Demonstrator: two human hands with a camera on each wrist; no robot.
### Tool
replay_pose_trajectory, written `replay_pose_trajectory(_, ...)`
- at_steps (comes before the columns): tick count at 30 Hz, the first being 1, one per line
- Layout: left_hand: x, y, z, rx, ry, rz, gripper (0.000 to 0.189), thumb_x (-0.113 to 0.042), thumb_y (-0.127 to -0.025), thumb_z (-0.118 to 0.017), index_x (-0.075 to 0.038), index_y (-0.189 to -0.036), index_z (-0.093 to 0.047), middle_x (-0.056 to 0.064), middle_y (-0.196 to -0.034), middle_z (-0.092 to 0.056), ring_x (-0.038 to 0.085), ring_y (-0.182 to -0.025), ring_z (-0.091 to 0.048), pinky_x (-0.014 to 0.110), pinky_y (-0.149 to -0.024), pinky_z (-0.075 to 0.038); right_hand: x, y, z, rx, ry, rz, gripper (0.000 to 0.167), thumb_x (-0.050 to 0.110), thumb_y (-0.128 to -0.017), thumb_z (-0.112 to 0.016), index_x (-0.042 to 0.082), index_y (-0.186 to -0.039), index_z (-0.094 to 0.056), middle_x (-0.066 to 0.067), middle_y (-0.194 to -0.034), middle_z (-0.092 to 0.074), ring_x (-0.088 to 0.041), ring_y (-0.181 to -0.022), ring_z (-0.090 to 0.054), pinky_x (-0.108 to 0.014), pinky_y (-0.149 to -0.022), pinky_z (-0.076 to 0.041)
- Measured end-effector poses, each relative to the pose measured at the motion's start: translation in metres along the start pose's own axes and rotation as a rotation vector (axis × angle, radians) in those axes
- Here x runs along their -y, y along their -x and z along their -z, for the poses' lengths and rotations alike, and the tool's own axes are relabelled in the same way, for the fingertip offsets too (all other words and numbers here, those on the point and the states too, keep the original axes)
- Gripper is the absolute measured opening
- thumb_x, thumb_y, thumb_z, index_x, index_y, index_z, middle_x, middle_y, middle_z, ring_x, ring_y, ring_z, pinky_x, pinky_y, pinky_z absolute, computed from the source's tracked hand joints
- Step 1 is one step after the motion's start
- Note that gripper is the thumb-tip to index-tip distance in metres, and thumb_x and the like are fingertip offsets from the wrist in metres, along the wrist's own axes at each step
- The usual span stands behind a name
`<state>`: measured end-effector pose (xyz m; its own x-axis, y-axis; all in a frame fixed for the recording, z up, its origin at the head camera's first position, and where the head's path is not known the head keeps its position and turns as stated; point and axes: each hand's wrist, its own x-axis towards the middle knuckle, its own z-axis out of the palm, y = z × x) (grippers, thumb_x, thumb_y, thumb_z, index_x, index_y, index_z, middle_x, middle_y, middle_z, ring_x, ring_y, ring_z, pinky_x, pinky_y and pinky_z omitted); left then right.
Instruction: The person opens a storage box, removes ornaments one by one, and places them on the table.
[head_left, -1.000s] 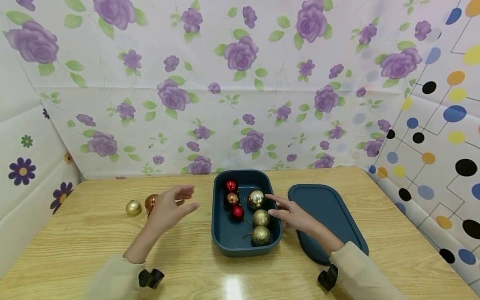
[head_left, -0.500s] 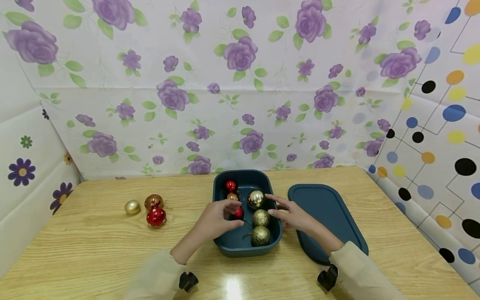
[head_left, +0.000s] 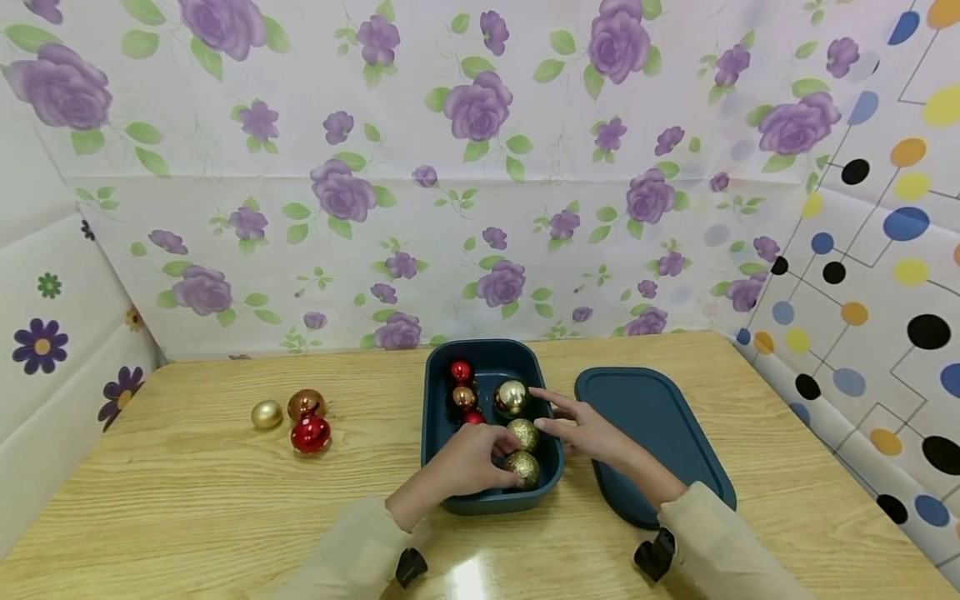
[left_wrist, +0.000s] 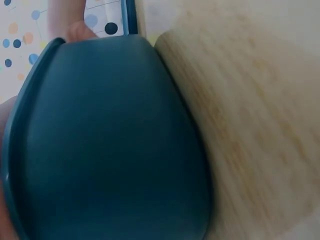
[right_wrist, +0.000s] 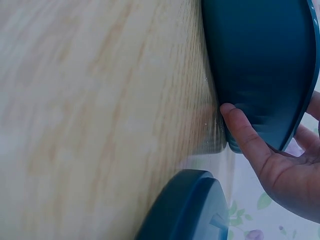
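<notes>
Glittery gold ball [head_left: 527, 468], inside the near end of the rectangular dark-teal plastic box [head_left: 487, 356]; cannot tell whether grasped by left hand [head_left: 467, 458]. Gripping box wall with right hand [head_left: 587, 430], likely to steady it.

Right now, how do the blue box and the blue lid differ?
The box is deep, with tall walls; the lid is shallow. The box holds round ornaments, while nothing shows lying on the lid. The right hand grips the box's side but is off the lid. Both are dark blue with rounded corners.
</notes>
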<state>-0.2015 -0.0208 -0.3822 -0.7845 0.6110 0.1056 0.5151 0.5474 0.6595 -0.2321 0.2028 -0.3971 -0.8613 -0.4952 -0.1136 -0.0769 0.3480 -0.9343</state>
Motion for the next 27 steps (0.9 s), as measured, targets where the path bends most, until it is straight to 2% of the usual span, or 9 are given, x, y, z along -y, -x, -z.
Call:
replay_pose_trajectory(8, -0.004, -0.005, -0.011, -0.003, -0.097, -0.016, 0.031, -0.019, -0.071, -0.079, -0.006, -0.096, -0.067, 0.001, -0.088, -0.067, 0.008, -0.079, -0.061, 0.018, -0.07, -0.048, 0.0, -0.001, 0.0, 0.005, 0.0, 0.008, 0.058, 0.032, -0.093, -0.051, 0.02, -0.145, -0.026, -0.027, -0.13, -0.036, -0.016, -0.046, -0.024, -0.034, -0.048, -0.031)
replay_pose_trajectory(18, -0.008, -0.006, -0.012, -0.002, -0.12, -0.008, 0.031, -0.02, -0.071, -0.079, -0.006, -0.097, -0.068, 0.0, -0.088, -0.067, 0.007, -0.078, -0.062, 0.017, -0.069, -0.048, 0.001, -0.001, 0.0, 0.006, 0.025, 0.017, 0.058, 0.029, -0.094, -0.051, 0.017, -0.145, -0.026, -0.031, -0.137, -0.028, -0.013, -0.047, -0.025, -0.034, -0.049, -0.033)
replay_pose_trajectory(27, -0.008, -0.006, -0.012, -0.003, -0.116, 0.001, 0.032, -0.02, -0.07, -0.079, -0.006, -0.096, -0.068, 0.0, -0.087, -0.067, 0.006, -0.077, -0.062, 0.017, -0.068, -0.048, 0.001, -0.002, -0.001, 0.004, 0.023, 0.01, 0.058, 0.029, -0.094, -0.051, 0.017, -0.145, -0.027, -0.031, -0.139, -0.026, -0.015, -0.047, -0.025, -0.034, -0.049, -0.033)
